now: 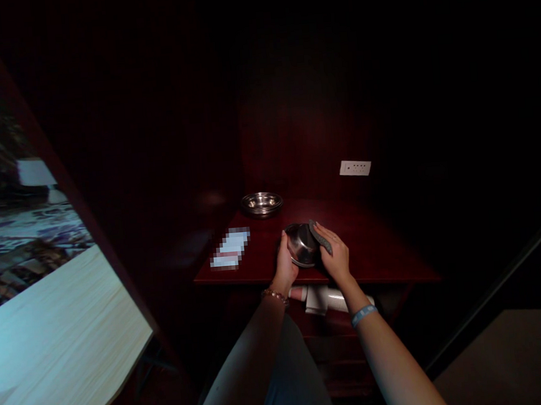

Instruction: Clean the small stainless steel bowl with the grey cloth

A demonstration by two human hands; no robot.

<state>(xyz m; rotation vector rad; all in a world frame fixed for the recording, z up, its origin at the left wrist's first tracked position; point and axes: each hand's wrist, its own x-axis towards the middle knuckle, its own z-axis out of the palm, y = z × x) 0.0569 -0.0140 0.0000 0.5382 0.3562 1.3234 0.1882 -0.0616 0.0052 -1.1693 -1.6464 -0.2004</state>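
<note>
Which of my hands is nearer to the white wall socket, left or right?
Right. The right hand is lower in view and slightly left of the wall socket; the left hand is farther left, at the metal bowl.

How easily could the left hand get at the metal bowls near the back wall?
Probably not while occupied: the left hand holds another bowl. Once freed, it likely could; nothing seems to stand between it and the stacked bowls.

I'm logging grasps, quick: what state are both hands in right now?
Left hand: holding the metal bowl by its side.
Right hand: holding a gray cloth or sponge against the bowl.
</note>
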